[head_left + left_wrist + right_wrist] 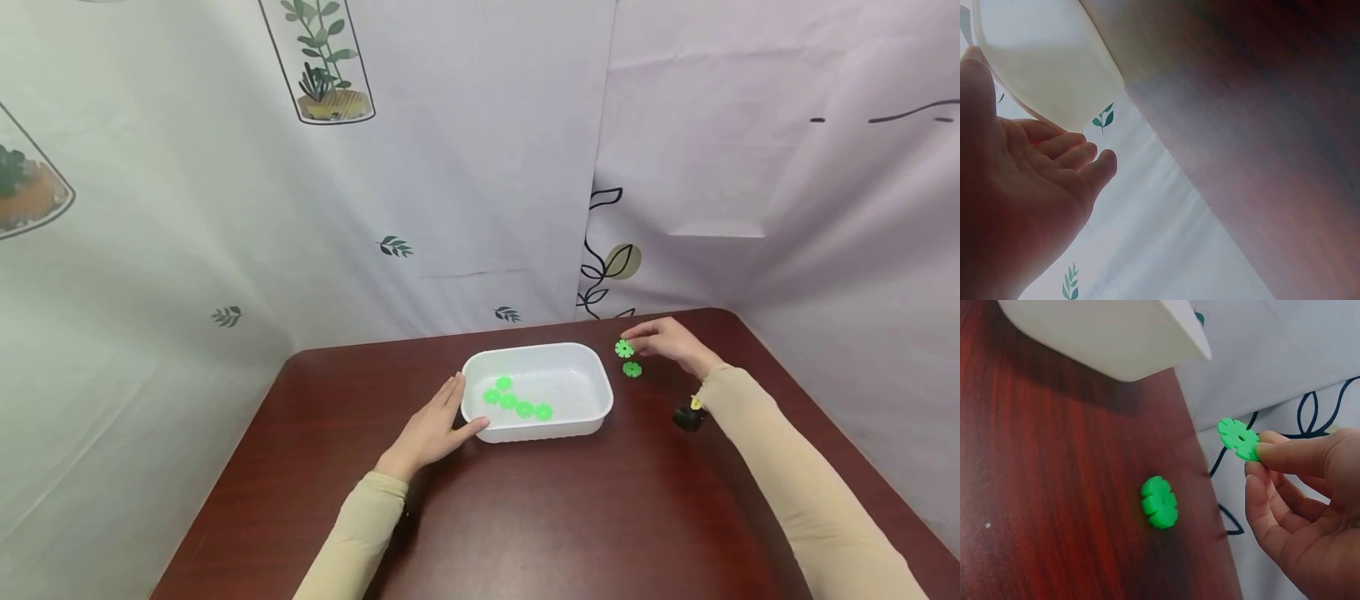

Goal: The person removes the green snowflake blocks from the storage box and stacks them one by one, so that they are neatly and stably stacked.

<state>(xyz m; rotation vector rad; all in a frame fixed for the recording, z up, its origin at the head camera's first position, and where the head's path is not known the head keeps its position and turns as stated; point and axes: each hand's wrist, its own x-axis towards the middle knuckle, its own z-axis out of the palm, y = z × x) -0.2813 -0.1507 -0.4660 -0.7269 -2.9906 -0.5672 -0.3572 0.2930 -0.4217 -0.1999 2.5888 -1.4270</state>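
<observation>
One pinched disc [1234,435] is bright green and notched.

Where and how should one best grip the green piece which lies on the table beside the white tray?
Probably pinch the green piece by opposite edges of its notched rim, from above, on the side away from the white tray: it lies flat on the table, its rim clear all round.

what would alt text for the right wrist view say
A right hand pinches a green notched disc, seen against patterned white cloth. Another green piece, possibly a stack, lies on the reddish-brown table near a white tub.
</observation>
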